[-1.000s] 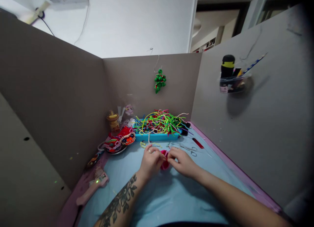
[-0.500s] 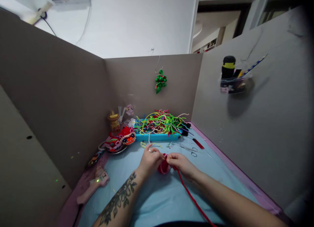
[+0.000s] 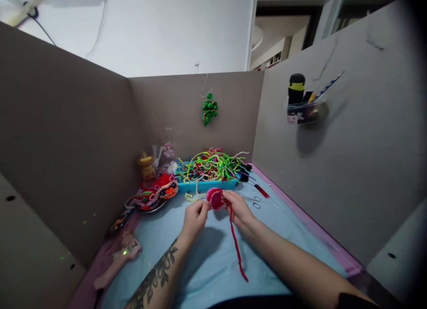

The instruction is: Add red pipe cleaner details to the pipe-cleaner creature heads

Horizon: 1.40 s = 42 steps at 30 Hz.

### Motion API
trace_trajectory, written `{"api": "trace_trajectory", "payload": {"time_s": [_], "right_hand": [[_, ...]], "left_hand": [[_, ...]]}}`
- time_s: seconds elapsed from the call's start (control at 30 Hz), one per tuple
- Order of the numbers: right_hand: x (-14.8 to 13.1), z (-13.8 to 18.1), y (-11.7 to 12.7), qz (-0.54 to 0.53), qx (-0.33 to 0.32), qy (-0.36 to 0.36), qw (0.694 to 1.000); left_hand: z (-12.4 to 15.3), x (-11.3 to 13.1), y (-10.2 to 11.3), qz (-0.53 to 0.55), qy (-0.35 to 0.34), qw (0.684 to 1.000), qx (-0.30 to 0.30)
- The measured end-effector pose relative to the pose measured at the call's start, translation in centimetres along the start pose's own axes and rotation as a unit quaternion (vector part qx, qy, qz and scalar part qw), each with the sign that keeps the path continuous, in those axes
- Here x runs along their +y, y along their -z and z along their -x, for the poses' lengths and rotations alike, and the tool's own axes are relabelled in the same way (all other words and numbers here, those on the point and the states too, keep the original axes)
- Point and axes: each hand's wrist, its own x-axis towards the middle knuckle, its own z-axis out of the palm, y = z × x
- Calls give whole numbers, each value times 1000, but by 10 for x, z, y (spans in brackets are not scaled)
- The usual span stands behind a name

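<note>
A round red and pink fuzzy piece (image 3: 214,198), seemingly of coiled chenille stems, is held up between my two hands above the blue cloth. My left hand (image 3: 196,216) is closed, thumb and finger pinching at the piece's lower left edge. My right hand (image 3: 237,206) grips its right side, with the fingers partly hidden behind it. From the right hand a long red chenille stem (image 3: 236,242) hangs down, its end free over the cloth.
Behind stands a blue tray (image 3: 200,185) heaped with coloured chenille stems. Scissors (image 3: 255,201) and a red-handled tool (image 3: 262,191) lie at the right. A plate of fuzzy pieces (image 3: 153,207) and a pink glue gun (image 3: 118,263) are at the left. Grey panels (image 3: 193,104) surround the table.
Both hands have lifted the round piece and turned it to show more of its face. My left hand moved down to its edge. The red stem's end swung into view above the cloth.
</note>
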Motion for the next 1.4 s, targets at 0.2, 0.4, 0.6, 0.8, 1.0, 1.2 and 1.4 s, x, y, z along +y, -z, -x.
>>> {"api": "trace_trajectory", "payload": {"time_s": [0.2, 0.4, 0.6, 0.8, 1.0, 1.2, 1.4], "right_hand": [[8, 6, -8, 89, -83, 107, 987], [14, 15, -6, 264, -143, 235, 924], [12, 21, -6, 350, -123, 301, 878], [10, 16, 0, 362, -96, 312, 873], [6, 13, 4, 384, -98, 337, 854], [8, 11, 6, 371, -94, 321, 866], [13, 1, 11, 273, -112, 225, 929]], "left_hand": [[-3, -2, -19, 169, 111, 979, -22], [-6, 3, -15, 477, 158, 864, 41], [-8, -1, -13, 523, 193, 828, 59], [-9, 1, -13, 513, 180, 839, 34], [-9, -5, -13, 489, 207, 847, 32], [-8, -1, -11, 480, 237, 844, 26], [-8, 3, -10, 464, 232, 855, -9]]}}
